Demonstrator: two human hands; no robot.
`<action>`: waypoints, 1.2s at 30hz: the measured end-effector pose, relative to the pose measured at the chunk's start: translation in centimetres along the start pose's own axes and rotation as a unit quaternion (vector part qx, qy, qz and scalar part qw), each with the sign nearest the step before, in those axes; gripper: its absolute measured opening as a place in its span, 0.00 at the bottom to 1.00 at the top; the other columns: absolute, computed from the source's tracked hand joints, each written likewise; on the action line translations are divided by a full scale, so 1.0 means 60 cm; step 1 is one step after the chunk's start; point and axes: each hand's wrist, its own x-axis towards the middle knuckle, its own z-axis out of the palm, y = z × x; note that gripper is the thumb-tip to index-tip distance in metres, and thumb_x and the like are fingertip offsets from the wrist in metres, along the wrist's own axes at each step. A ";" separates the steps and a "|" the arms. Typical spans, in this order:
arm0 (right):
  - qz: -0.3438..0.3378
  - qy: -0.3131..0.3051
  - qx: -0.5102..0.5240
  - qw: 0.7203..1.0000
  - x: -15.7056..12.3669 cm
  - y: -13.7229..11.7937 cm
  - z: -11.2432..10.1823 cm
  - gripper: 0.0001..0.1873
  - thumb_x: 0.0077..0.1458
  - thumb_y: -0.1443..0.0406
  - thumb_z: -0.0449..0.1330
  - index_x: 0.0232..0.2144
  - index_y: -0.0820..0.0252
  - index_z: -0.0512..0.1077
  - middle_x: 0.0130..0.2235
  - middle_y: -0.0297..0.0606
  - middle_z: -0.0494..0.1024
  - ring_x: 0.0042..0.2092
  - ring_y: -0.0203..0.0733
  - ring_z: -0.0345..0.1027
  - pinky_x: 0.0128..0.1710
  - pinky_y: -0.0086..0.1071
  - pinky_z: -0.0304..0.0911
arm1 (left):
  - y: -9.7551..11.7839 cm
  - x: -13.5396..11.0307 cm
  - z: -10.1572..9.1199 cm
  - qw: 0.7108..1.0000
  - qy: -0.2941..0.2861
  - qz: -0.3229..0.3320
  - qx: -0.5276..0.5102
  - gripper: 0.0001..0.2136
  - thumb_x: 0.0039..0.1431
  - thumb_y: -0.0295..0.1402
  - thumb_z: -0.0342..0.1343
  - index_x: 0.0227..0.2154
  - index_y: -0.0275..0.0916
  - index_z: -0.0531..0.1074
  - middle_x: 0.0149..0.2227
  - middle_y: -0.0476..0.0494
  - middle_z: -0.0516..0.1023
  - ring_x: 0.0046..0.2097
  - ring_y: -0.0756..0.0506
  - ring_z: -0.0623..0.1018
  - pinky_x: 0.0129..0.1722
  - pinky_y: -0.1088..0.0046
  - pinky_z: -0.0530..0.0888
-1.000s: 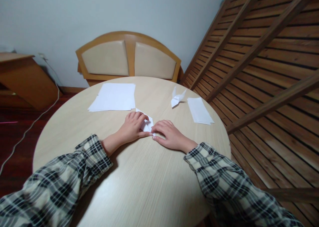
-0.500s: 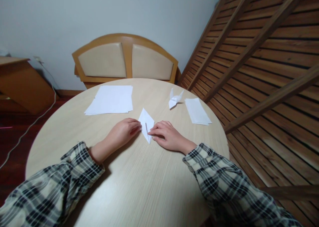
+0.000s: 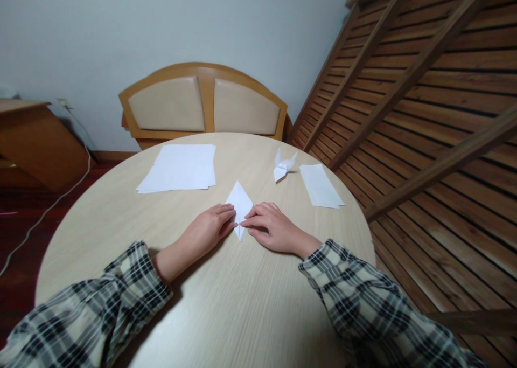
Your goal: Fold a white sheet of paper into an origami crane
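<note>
A small diamond-shaped piece of folded paper [image 3: 240, 198] lies between my two hands, its long points facing away from me and toward me. My left hand [image 3: 210, 226] has its fingers together on the lower left edge of the folded paper. From the other side, my right hand [image 3: 278, 229] presses bent fingertips and thumb on the lower right edge. The fingertips of both hands come close together near the lower point. Beyond my right hand stands a white origami crane [image 3: 283, 167] with raised points.
A stack of white sheets [image 3: 183, 166] lies at the back left of the round table [image 3: 226, 309]. Narrower white sheets [image 3: 321, 186] rest near its right edge. Behind the table is a padded headboard [image 3: 208, 101], and wooden slats [image 3: 424, 120] lean at the right.
The folded paper now shows a smoother, wider upper face without the open slit down its middle. My left hand has moved right and toward me, nearer the lower point.
</note>
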 end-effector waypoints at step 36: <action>0.025 0.068 0.049 0.996 0.004 0.024 0.005 0.09 0.61 0.69 0.61 0.39 0.53 0.81 0.44 0.35 0.84 0.51 0.42 0.76 0.55 0.43 0.62 | -0.058 0.007 0.001 0.999 -0.022 -0.049 -0.006 0.20 0.71 0.42 0.47 0.59 0.37 0.69 0.60 0.35 0.74 0.63 0.37 0.70 0.64 0.51 0.66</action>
